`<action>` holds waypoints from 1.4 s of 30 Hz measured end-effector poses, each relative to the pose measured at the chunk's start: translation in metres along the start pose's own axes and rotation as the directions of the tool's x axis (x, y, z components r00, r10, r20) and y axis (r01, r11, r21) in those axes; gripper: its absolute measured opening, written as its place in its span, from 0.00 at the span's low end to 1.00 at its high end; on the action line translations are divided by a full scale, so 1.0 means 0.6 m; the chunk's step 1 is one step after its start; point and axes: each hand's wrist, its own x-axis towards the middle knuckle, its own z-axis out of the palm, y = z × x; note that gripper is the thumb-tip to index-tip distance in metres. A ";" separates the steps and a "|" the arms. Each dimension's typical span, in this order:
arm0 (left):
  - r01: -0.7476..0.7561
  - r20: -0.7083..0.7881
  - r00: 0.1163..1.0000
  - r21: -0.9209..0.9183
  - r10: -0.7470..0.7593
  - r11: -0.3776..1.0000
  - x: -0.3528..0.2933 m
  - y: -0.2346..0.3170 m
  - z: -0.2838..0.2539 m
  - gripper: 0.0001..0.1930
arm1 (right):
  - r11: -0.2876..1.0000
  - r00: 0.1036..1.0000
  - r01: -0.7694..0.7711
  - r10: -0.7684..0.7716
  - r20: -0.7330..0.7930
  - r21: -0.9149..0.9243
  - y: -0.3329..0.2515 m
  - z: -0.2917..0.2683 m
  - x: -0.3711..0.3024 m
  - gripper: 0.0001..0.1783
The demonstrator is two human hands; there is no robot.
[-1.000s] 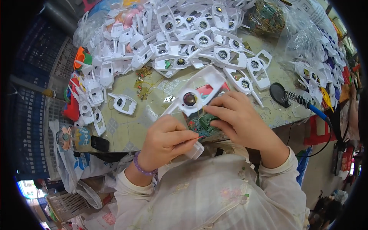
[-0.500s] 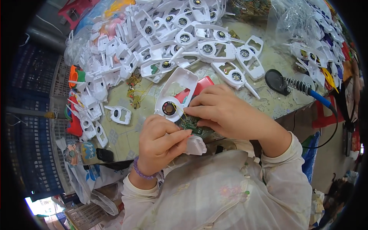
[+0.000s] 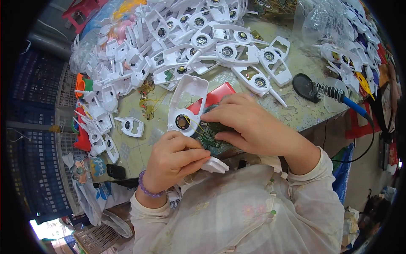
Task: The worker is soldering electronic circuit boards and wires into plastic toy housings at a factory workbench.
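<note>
My left hand [image 3: 174, 160] is closed, its fingers pinched round a small white plastic piece [image 3: 215, 165] that juts out near my body. My right hand [image 3: 250, 126] curls its thumb and fingers over a green circuit board [image 3: 209, 134], hiding part of it. Yellow wires [image 3: 195, 124] run between the board and a round speaker [image 3: 182, 122]. That speaker sits in the wide end of a white walkie-talkie-shaped housing [image 3: 190, 91], beyond my left fingers. Behind my right fingers lies a red flat object [image 3: 213, 96], partly covered.
White housings with speakers [image 3: 227, 51] are heaped across the table's far side. A soldering iron with a blue handle [image 3: 354, 106] rests in a coiled stand [image 3: 329, 93] at right. One small white housing [image 3: 130, 126] and a black object [image 3: 116, 171] lie at left. Clear plastic bags [image 3: 319, 21] sit at the back right.
The circuit board has come further into view below my right fingers. My left hand has shifted slightly left, and the white piece in it has tilted flatter. The speaker housing has moved a little left.
</note>
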 end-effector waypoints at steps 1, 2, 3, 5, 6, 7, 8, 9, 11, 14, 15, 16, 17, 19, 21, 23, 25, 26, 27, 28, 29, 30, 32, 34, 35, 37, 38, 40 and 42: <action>0.017 -0.026 1.000 0.067 -0.016 0.998 -0.004 0.003 0.003 0.11 | 1.000 1.000 -0.015 0.015 0.000 0.019 -0.001 -0.001 0.000 0.23; 0.036 -0.053 0.998 0.132 -0.030 0.991 -0.006 0.005 0.006 0.12 | 0.999 1.000 -0.031 0.031 0.001 0.037 -0.001 -0.001 0.000 0.23; 0.037 -0.052 0.998 0.131 -0.030 0.991 -0.005 0.007 0.006 0.12 | 0.999 0.999 -0.032 0.032 0.001 0.037 -0.002 -0.002 0.000 0.23; -0.048 -0.076 0.995 0.253 0.069 0.966 0.002 0.013 0.004 0.12 | 0.997 0.999 -0.043 0.043 0.012 0.064 -0.002 -0.005 0.002 0.24; -0.049 -0.075 0.995 0.250 0.070 0.967 0.010 0.015 0.000 0.12 | 0.997 0.999 -0.046 0.045 0.013 0.063 -0.002 -0.005 0.003 0.24; -0.106 -0.041 0.992 0.250 0.120 0.962 0.022 0.016 -0.005 0.12 | 0.996 0.999 -0.053 0.052 0.013 0.065 -0.002 -0.006 0.003 0.24; -0.164 -0.007 0.985 0.247 0.171 0.955 0.030 0.015 -0.007 0.11 | 0.996 0.998 -0.061 0.060 0.014 0.066 -0.003 -0.007 0.004 0.25; -0.163 -0.008 0.985 0.246 0.170 0.956 0.030 0.012 -0.006 0.11 | 0.996 0.998 -0.062 0.061 0.016 0.066 -0.003 -0.008 0.005 0.25; -0.155 0.056 0.987 0.149 0.148 0.977 0.028 0.004 -0.003 0.10 | 0.994 0.995 -0.085 0.081 0.050 0.073 -0.003 -0.011 0.006 0.26; -0.143 0.093 0.987 0.121 0.132 0.982 0.029 -0.003 -0.009 0.10 | 0.995 0.996 -0.081 0.078 0.048 0.062 -0.003 -0.011 0.007 0.26; -0.145 0.094 0.986 0.119 0.134 0.982 0.031 -0.003 -0.009 0.10 | 0.995 0.996 -0.084 0.081 0.046 0.061 -0.003 -0.011 0.007 0.26; -0.141 0.096 0.987 0.130 0.129 0.981 0.033 -0.001 -0.009 0.09 | 0.994 0.995 -0.090 0.086 0.054 0.060 -0.003 -0.011 0.007 0.26; -0.137 0.096 0.988 0.140 0.124 0.981 0.034 0.000 -0.010 0.09 | 0.994 0.994 -0.095 0.092 0.063 0.060 -0.002 -0.011 0.007 0.25; -0.143 0.099 0.987 0.147 0.129 0.979 0.036 0.001 -0.009 0.09 | 0.993 0.993 -0.101 0.098 0.063 0.055 -0.001 -0.012 0.006 0.25; -0.148 0.100 0.986 0.157 0.134 0.976 0.037 0.002 -0.009 0.10 | 0.993 0.993 -0.103 0.100 0.064 0.051 0.000 -0.011 0.005 0.25; -0.173 0.116 0.981 0.166 0.155 0.971 0.037 0.001 -0.011 0.10 | 0.995 0.996 -0.086 0.084 0.043 0.047 0.002 -0.009 0.005 0.25; -0.193 0.134 0.976 0.182 0.170 0.964 0.039 0.002 -0.015 0.10 | 0.995 0.995 -0.086 0.084 0.048 0.047 0.000 -0.010 0.006 0.25; -0.212 0.154 0.971 0.197 0.184 0.957 0.040 0.002 -0.017 0.09 | 0.995 0.995 -0.088 0.085 0.054 0.047 -0.001 -0.011 0.006 0.25; -0.212 0.154 0.971 0.198 0.183 0.957 0.040 0.001 -0.018 0.09 | 0.995 0.995 -0.087 0.084 0.054 0.047 0.000 -0.011 0.006 0.25; -0.235 0.169 0.965 0.217 0.200 0.948 0.041 -0.001 -0.018 0.09 | 0.995 0.995 -0.088 0.085 0.055 0.051 0.001 -0.010 0.006 0.25; -0.257 0.184 0.959 0.236 0.217 0.937 0.042 -0.002 -0.019 0.08 | 0.995 0.995 -0.089 0.085 0.057 0.056 0.003 -0.009 0.006 0.25; -0.260 0.185 0.958 0.237 0.219 0.936 0.042 -0.001 -0.019 0.08 | 0.995 0.995 -0.088 0.085 0.055 0.054 0.002 -0.009 0.006 0.25; -0.297 0.198 0.948 0.266 0.250 0.917 0.043 0.000 -0.020 0.08 | 0.995 0.994 -0.091 0.088 0.066 0.044 0.001 -0.010 0.005 0.25; -0.305 0.209 0.945 0.281 0.252 0.910 0.043 0.002 -0.022 0.08 | 0.995 0.994 -0.093 0.090 0.068 0.046 -0.001 -0.012 0.006 0.25; -0.312 0.221 0.942 0.293 0.253 0.904 0.043 0.004 -0.023 0.07 | 0.994 0.993 -0.097 0.094 0.071 0.050 -0.002 -0.012 0.006 0.25; -0.301 0.200 0.947 0.289 0.250 0.909 0.043 0.004 -0.022 0.07 | 0.993 0.993 -0.098 0.094 0.071 0.058 0.000 -0.012 0.007 0.25; -0.289 0.180 0.953 0.282 0.245 0.915 0.043 0.005 -0.021 0.08 | 0.992 0.993 -0.101 0.096 0.073 0.069 0.000 -0.011 0.007 0.25; -0.255 0.137 0.965 0.267 0.225 0.929 0.046 0.009 -0.023 0.08 | 0.992 0.993 -0.104 0.099 0.066 0.072 0.002 -0.011 0.005 0.25; -0.218 0.095 0.975 0.250 0.200 0.943 0.042 0.013 -0.023 0.08 | 0.991 0.993 -0.107 0.103 0.061 0.078 0.004 -0.010 0.004 0.25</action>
